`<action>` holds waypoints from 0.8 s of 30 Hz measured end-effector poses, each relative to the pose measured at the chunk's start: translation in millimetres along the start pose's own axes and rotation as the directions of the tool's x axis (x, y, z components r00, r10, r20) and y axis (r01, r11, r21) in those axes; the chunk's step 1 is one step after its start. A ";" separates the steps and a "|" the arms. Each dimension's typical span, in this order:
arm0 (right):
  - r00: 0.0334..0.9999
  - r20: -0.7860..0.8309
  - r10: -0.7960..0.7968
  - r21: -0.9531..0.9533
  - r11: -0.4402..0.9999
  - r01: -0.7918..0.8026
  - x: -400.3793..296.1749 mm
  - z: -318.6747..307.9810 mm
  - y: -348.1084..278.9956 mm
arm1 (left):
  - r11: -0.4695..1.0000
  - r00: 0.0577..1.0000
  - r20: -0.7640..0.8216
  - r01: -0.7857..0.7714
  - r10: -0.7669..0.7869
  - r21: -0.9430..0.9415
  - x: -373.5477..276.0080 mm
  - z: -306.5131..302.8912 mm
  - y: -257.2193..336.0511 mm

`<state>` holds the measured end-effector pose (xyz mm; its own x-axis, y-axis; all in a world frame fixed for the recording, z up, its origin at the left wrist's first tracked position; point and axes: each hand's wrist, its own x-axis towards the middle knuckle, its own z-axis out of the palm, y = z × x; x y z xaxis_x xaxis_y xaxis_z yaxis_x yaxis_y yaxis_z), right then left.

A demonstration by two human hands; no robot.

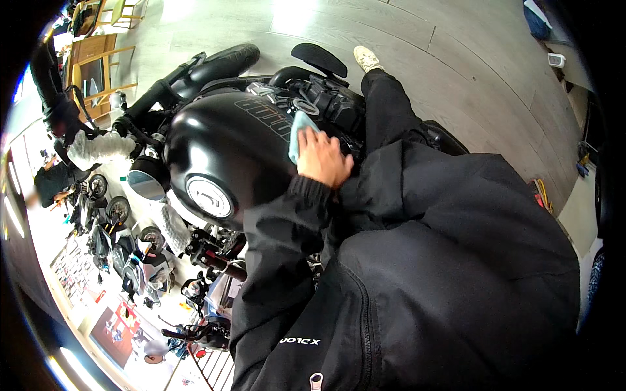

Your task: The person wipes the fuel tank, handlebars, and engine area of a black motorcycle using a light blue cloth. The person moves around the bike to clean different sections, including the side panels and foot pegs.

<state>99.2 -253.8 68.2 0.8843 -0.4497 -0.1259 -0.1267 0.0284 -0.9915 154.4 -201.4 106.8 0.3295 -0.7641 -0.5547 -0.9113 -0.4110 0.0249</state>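
My left hand (323,159) lies palm down on a folded pale blue cloth (295,141). Its fingers press the cloth against the lower side of a matte black motorcycle fuel tank (254,161), beside outlined lettering (264,117). On top of the tank sits a round silver fuel cap (210,197). Just beyond the cloth are a silver ring (306,107) and dark engine parts (337,100). No clear part of my right hand is in view; dark clothing (420,190) fills the area right of my left wrist.
My leg reaches along the motorcycle to a cream shoe (368,58) on the floor (469,68). A round mirror (147,180), a black handlebar grip (235,271) and bubble wrap (171,229) flank the tank. Several other motorcycles (139,264), a person (54,183) and wooden chairs (93,93) stand farther off.
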 end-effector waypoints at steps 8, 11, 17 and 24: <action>0.950 0.194 -0.244 -0.157 0.948 0.275 -45.7 -42.9 -16.4 | 0.925 0.977 -0.212 -0.110 0.033 -0.363 -63.7 -18.3 10.5; 0.905 0.282 -0.318 -0.218 0.898 0.383 -39.8 -52.6 -15.3 | 0.940 0.926 -0.370 -0.060 -0.072 -0.334 -59.9 -26.9 -0.3; 0.882 0.327 -0.340 -0.268 0.862 0.431 -22.6 -59.7 -6.8 | 0.996 0.908 -0.409 0.067 -0.087 -0.063 -26.2 -35.7 -25.9; 0.953 0.234 -0.195 -0.240 0.938 0.251 11.2 -35.0 11.0 | 0.989 0.926 -0.374 -0.005 -0.050 -0.146 3.2 -31.5 -48.4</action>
<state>91.9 -289.8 57.0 0.9721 -0.2252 0.0661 -0.0047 -0.3002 -0.9539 207.4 -199.6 129.9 0.4432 -0.8730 -0.2037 -0.8673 -0.4750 0.1486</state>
